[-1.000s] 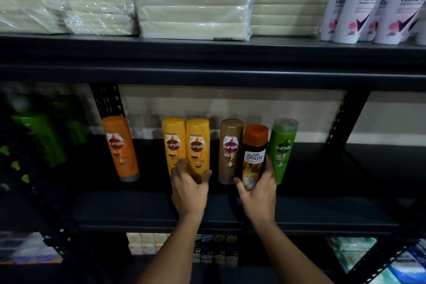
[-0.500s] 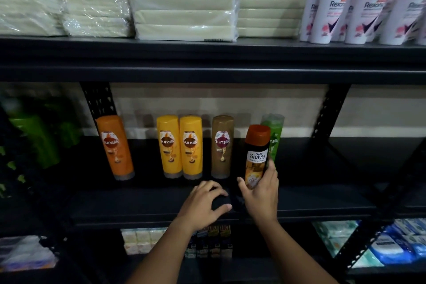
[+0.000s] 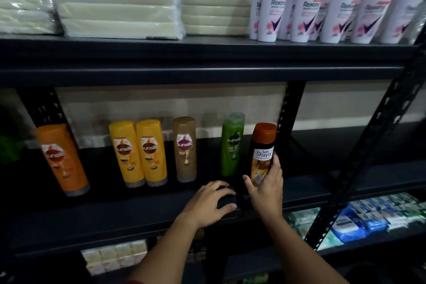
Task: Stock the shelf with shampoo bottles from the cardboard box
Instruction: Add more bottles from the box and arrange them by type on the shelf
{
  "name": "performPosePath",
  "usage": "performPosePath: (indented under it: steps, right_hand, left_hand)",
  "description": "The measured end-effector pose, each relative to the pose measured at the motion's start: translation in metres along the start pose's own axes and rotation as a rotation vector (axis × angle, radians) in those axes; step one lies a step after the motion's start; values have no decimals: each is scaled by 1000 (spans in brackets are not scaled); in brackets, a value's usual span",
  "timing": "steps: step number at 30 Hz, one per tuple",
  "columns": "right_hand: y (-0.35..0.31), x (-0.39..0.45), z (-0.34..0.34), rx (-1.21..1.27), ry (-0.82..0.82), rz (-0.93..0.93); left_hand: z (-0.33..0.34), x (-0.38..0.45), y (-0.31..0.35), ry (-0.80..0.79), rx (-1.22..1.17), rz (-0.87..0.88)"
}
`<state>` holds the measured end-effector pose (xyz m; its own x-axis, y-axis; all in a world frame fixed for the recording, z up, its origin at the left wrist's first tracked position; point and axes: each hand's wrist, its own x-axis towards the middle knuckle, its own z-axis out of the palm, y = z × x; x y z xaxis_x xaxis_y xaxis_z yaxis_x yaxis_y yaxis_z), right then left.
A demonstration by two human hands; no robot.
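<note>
Two hands at the shelf (image 3: 115, 217), right hand (image 3: 267, 189) grip holding Shayla bottle (image 3: 262, 150), left hand (image 3: 207, 203) grip loose, holding nothing.

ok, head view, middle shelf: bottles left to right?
orange Sunsilk bottle → two yellow Sunsilk bottles → brown Sunsilk bottle → green Sunsilk bottle → Safi Shayla bottle, gripped by the right hand.
</note>
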<state>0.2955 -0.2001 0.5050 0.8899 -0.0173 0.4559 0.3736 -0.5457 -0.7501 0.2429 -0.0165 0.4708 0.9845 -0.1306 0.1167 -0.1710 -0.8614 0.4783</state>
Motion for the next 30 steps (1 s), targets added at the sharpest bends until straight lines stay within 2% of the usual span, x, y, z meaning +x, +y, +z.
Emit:
performPosePath:
  steps: [10, 21, 30]
  right_hand:
    - [29, 28, -13, 47, 1, 26]
    - [45, 69, 3, 49, 1, 84]
    - [62, 88, 13, 90, 14, 51]
  left_hand:
    - [9, 30, 10, -53, -99, 40]
    - [8, 47, 14, -70, -95, 52]
    - [8, 56, 17, -89, -93, 52]
